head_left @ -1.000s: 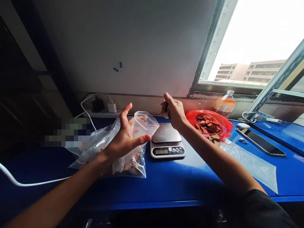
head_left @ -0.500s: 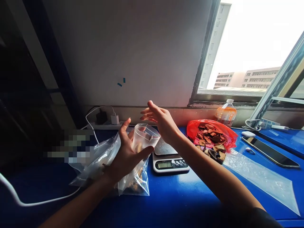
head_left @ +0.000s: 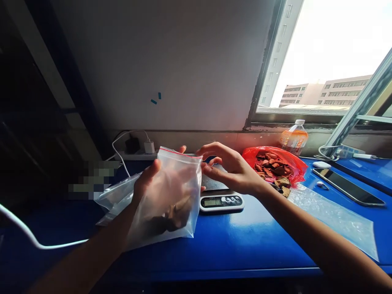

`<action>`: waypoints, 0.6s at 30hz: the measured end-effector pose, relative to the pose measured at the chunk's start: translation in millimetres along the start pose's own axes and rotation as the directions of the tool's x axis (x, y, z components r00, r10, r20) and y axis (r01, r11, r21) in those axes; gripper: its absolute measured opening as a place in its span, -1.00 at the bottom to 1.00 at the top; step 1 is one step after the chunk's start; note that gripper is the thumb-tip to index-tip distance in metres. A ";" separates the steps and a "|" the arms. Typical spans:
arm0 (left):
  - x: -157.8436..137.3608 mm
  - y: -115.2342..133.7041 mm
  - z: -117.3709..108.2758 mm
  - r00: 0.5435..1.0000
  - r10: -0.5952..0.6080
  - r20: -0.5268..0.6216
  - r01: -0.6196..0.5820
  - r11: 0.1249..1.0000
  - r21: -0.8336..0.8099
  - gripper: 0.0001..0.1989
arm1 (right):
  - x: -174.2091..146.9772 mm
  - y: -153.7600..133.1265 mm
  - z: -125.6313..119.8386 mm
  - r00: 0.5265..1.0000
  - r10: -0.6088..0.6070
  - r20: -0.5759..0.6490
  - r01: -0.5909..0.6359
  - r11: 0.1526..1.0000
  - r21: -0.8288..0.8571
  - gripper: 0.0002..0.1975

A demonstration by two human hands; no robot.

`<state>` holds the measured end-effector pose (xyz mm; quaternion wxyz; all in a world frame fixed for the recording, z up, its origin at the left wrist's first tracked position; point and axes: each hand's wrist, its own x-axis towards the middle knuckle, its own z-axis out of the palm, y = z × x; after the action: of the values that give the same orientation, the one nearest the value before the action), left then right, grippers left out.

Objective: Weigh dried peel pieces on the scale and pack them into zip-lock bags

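Observation:
A clear zip-lock bag (head_left: 174, 175) with a red strip along its top stands upright in front of me, with dark brown dried pieces (head_left: 176, 214) at its bottom. My left hand (head_left: 145, 179) grips it at the left, thumb at the near edge and the other fingers mostly hidden behind the plastic. At the bag's upper right corner, my right hand (head_left: 234, 168) has its curled fingertips on the edge near the red strip. Just right of the bag is a kitchen scale (head_left: 222, 203), partly covered by my right hand; its display seems to read zero.
More plastic bags (head_left: 118, 194) lie to the left. On the right are a red bag (head_left: 251, 155) of dried slices, a flat clear bag (head_left: 337, 220), a phone (head_left: 349, 187), an earbud (head_left: 322, 185) and its case (head_left: 321, 165). A drink bottle (head_left: 294, 136) stands behind; a white cable (head_left: 39, 245) crosses the left.
The bag's mouth, spread open before, is now flat, and its front faces me. My right hand has come down from above the bag to its upper right corner.

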<state>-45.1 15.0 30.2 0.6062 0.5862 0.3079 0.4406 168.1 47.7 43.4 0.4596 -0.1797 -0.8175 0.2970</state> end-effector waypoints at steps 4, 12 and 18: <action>1.6 -6.9 10.4 0.995 -0.023 0.096 0.022 1.000 0.012 -0.06 | -18.5 3.3 0.2 0.984 0.168 -0.059 -0.161 0.981 0.111 -0.69; 13.7 -9.6 0.0 0.968 0.058 -0.244 0.010 0.963 0.268 -0.44 | -26.5 29.4 1.4 0.934 0.333 -0.129 -0.311 0.936 0.163 -0.63; 22.3 -13.6 -0.7 0.904 0.058 -0.424 0.057 0.965 0.254 -0.56 | -26.2 32.3 7.3 0.892 0.381 -0.245 -0.318 0.912 0.259 -0.72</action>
<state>-34.0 36.3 20.0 0.4414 0.5498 0.4884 0.5141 175.9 55.0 2.5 0.5295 -0.3160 -0.6588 0.4310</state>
